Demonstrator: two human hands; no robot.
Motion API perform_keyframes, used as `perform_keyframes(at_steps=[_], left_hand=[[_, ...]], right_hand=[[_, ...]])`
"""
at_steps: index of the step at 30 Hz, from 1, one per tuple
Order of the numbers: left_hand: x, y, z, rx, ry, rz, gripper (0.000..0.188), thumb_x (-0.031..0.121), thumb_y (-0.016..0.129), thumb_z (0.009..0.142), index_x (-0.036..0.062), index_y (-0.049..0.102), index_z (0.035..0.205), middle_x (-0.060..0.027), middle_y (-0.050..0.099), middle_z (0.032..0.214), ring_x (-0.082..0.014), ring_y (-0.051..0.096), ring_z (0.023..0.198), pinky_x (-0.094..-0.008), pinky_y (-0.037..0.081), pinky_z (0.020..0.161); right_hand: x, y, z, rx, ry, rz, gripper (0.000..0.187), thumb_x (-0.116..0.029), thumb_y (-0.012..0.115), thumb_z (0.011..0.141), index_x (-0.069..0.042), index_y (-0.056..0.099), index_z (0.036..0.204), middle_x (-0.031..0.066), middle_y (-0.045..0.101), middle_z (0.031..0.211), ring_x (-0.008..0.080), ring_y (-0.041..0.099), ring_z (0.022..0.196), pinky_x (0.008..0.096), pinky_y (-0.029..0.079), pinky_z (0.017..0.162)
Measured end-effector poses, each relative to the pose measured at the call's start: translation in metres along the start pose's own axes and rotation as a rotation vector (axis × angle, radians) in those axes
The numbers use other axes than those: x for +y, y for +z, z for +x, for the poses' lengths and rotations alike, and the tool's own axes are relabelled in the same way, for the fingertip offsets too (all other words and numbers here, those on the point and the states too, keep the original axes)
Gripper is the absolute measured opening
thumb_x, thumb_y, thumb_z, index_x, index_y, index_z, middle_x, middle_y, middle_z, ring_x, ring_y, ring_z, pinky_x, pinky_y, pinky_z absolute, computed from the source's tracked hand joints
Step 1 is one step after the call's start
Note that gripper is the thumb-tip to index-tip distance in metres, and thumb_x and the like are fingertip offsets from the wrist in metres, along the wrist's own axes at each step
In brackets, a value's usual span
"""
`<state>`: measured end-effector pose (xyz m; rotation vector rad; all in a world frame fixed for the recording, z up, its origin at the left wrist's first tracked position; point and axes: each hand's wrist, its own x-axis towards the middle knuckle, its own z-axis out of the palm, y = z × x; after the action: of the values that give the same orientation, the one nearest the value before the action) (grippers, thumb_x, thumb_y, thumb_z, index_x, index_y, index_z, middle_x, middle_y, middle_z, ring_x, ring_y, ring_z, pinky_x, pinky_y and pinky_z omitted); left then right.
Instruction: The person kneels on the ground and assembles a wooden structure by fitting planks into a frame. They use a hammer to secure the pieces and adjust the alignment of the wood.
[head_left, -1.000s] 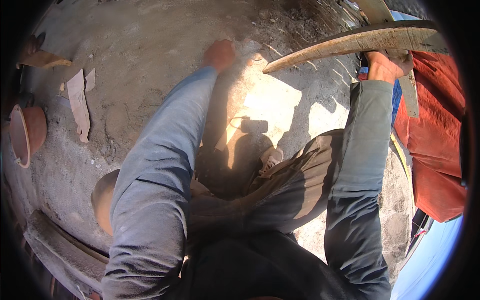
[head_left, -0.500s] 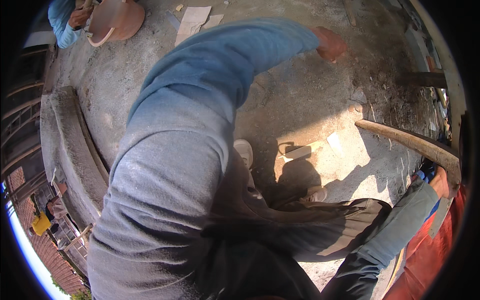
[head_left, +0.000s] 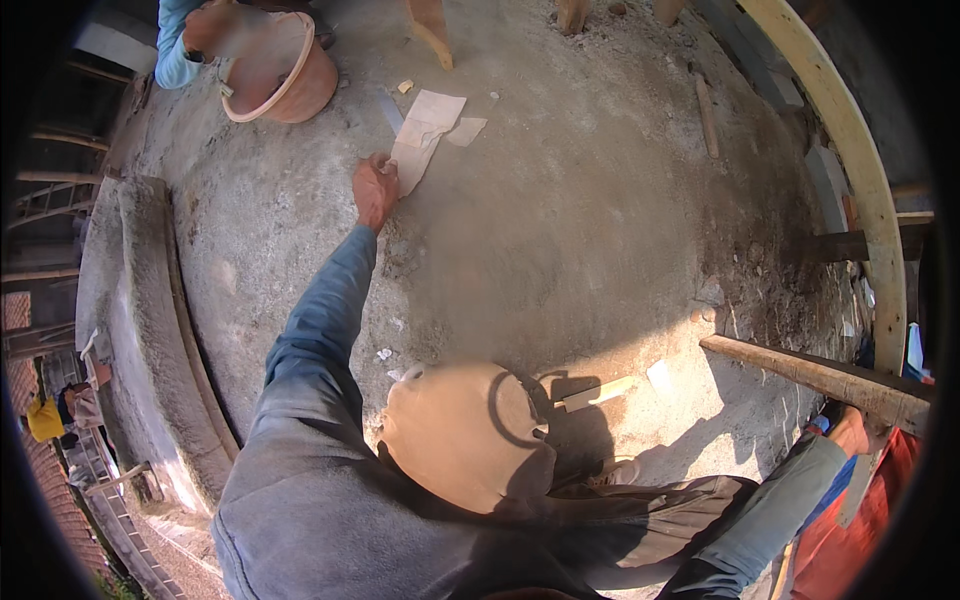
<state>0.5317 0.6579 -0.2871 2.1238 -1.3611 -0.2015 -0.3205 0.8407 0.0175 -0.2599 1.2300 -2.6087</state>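
Floor [head_left: 560, 220] rough, pt sunlit; L hand [head_left: 375, 192] curled at paper [head_left: 426, 128], R hand [head_left: 849, 432] at timber [head_left: 815, 378], grips unclear.

Hard sun around the wooden beam [head_left: 810, 373], dim shade beyond it.
You have a glaring patch of floor [head_left: 690, 400] by the beam's tip, nearly washed out, and your own dark shadow [head_left: 580, 425] left of the beam, so the light comes from behind you. Past the beam, the floor is evenly shaded; well left of it, a co-worker's hand [head_left: 205, 30] smears with blur. Your fisheye bows the plank [head_left: 866, 170] at the beam's outer end, inside a black rim.
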Motion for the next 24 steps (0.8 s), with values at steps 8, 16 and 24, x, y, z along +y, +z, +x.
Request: perform_keyframes(at_steps=[8,16,24], left_hand=[[-0.099,0.030,-0.015,-0.065,-0.033,-0.129,0.045,0.028,0.068,0.102,-0.0051,0.066,0.132,-0.0258,0.061,0.133,-0.0354,0.066,0.119,-0.0450,0.053,0.103],[-0.048,0.025,-0.046,0.006,-0.009,-0.115,0.040,0.016,0.073,0.096,-0.0019,0.066,0.132,-0.0242,0.059,0.135,-0.0395,0.056,0.129,-0.0471,0.045,0.111],[-0.061,0.022,-0.062,0.040,-0.016,-0.251,0.041,0.014,0.072,0.096,-0.0005,0.065,0.134,-0.0239,0.054,0.145,-0.0404,0.050,0.137,-0.0484,0.042,0.115]], right_hand=[[0.042,0.040,-0.031,-0.058,-0.015,0.110,0.045,-0.044,0.062,0.095,-0.013,0.069,0.126,0.0078,0.071,0.129,0.0296,0.066,0.121,0.0493,0.050,0.107],[0.033,0.026,-0.041,-0.023,0.058,0.256,0.050,-0.049,0.063,0.096,-0.013,0.066,0.132,0.0097,0.069,0.134,0.0326,0.064,0.127,0.0537,0.050,0.110],[0.035,0.057,-0.079,0.129,0.027,0.173,0.048,-0.043,0.055,0.098,-0.012,0.068,0.132,0.0108,0.069,0.138,0.0339,0.065,0.127,0.0552,0.050,0.111]])
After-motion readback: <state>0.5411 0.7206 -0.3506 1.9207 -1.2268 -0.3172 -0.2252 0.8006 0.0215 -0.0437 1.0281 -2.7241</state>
